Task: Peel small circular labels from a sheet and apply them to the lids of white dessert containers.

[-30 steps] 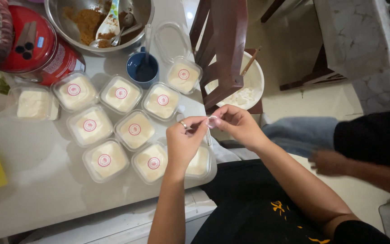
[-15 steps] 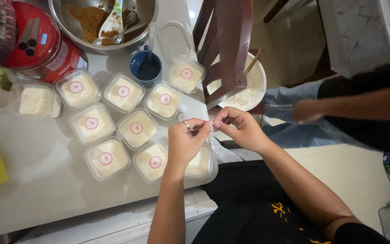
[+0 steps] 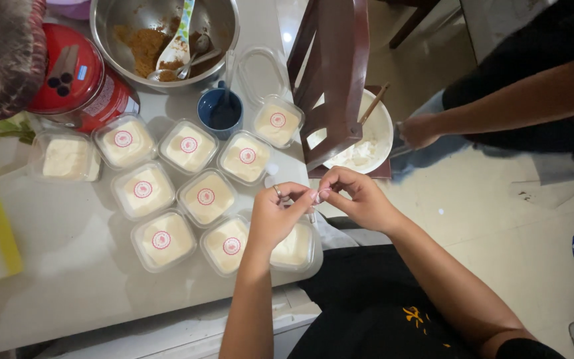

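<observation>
My left hand [image 3: 276, 214] and my right hand [image 3: 357, 197] meet above the table's near right corner, both pinching a small round sticker [image 3: 318, 195] between their fingertips. Directly beneath my left hand sits a clear lidded tub of cream dessert [image 3: 296, 247] with no sticker visible on its lid. Beside it, several similar tubs [image 3: 205, 197] carry a round red-and-white sticker on each lid. They stand in rows on the white table [image 3: 61, 266].
A steel bowl with brown crumbs and spoons [image 3: 165, 36], a red tin [image 3: 78, 83], a blue cup [image 3: 220, 111] and an empty lid [image 3: 259, 70] stand at the back. A wooden chair [image 3: 334, 80] holds a white bowl [image 3: 372, 136]. Another person's arm [image 3: 499, 110] reaches in at right.
My hands stay together over the near tub, shifting only slightly. The other person's arm at the right has risen and now reaches in toward the chair.
</observation>
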